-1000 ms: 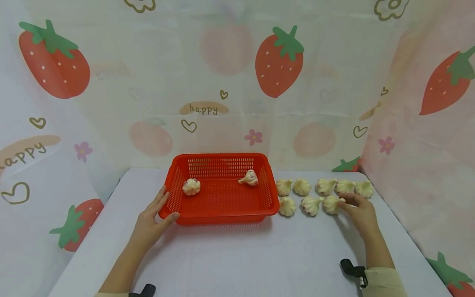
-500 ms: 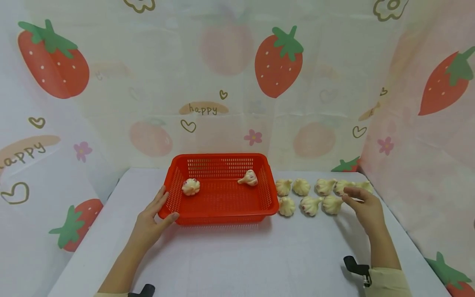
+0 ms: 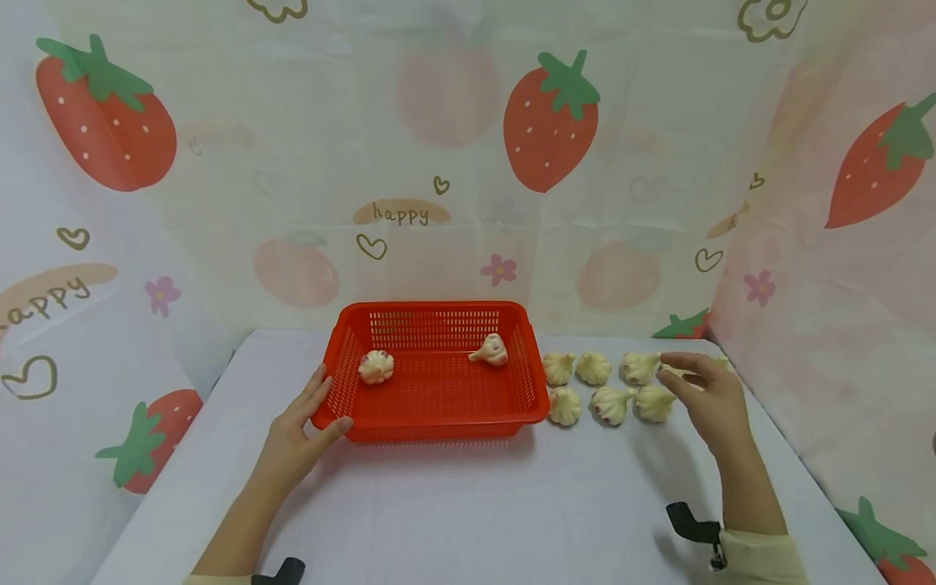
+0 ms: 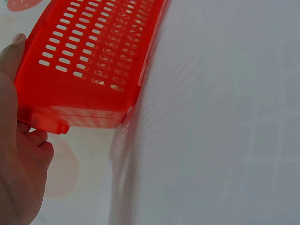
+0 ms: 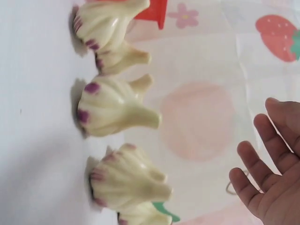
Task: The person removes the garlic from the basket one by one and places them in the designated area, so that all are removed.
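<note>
My left hand (image 3: 298,443) grips the left end of the red plastic basket (image 3: 439,432). In the left wrist view, the thumb lies along the basket's rim and the fingers (image 4: 40,140) curl beneath it. Two garlic bulbs lie inside: one garlic bulb (image 3: 376,367) at left, another garlic bulb (image 3: 491,350) at right. My right hand (image 3: 712,406) hovers above the right end of the garlic rows, holding nothing. It partly hides bulbs in the back row. Nearest below it is the front row's right garlic bulb (image 3: 654,404). The right wrist view shows its fingers (image 5: 269,140) spread, apart from the garlic.
Right of the basket, garlic bulbs stand in two rows, including a front-row bulb (image 3: 612,405) and a back-row bulb (image 3: 593,369). A white cloth (image 3: 468,512) covers the table. Strawberry-printed curtains (image 3: 439,162) hang behind and at both sides.
My right hand has left the front row's right bulb, lifting away rightward, then moving back left and up over the back row. That bulb stayed in place. My left hand remains on the basket.
</note>
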`<state>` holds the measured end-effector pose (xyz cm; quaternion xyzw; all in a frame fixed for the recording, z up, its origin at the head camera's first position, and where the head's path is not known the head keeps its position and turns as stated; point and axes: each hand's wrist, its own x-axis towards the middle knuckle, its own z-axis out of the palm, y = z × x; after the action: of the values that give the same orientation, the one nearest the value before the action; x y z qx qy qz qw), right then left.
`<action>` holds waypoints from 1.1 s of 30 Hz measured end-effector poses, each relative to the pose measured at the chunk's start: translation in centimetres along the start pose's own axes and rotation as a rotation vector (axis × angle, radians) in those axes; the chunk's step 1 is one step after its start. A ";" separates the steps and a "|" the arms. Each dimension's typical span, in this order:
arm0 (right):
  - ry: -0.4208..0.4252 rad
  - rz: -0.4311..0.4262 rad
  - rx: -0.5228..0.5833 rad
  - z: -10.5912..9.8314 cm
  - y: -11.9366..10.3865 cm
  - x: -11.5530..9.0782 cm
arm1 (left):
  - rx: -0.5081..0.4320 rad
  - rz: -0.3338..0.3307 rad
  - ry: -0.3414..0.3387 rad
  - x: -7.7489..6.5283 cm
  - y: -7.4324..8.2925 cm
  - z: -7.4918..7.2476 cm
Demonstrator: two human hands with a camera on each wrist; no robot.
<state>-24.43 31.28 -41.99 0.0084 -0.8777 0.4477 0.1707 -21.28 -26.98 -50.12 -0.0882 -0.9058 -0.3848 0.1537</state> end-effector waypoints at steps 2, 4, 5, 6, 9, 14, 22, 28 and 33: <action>-0.009 -0.040 -0.008 0.4 -0.7 -0.2 | -0.001 -0.001 -0.004 0.0 0.0 0.0; -0.019 -0.075 -0.007 0.9 -1.3 -0.4 | -0.005 -0.004 -0.005 0.0 0.0 0.0; -0.022 -0.089 -0.006 1.2 -1.6 -0.5 | -0.007 -0.005 -0.005 -0.1 0.0 0.0; -0.023 -0.102 -0.005 1.5 -1.8 -0.6 | -0.007 -0.006 -0.006 -0.1 0.0 -0.1; -0.034 -0.152 0.012 2.2 -2.4 -0.7 | -0.011 -0.007 -0.001 -0.1 0.0 -0.1; -0.068 -0.205 0.047 3.0 -3.4 -1.1 | -0.011 -0.002 0.004 -0.1 -0.2 -0.2; -0.120 -0.202 0.077 3.9 -4.5 -1.6 | -0.018 -0.001 0.003 0.1 -0.1 0.0; -0.162 -0.245 0.024 4.7 -5.9 -0.8 | -0.023 -0.011 -0.004 0.1 0.0 0.0; -0.211 -0.320 0.025 5.2 -8.4 0.7 | -0.020 -0.019 -0.008 0.1 0.1 -0.1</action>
<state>-25.19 22.23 -37.99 0.1967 -0.8725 0.4226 0.1466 -21.29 -26.96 -49.96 -0.0828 -0.9033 -0.3951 0.1455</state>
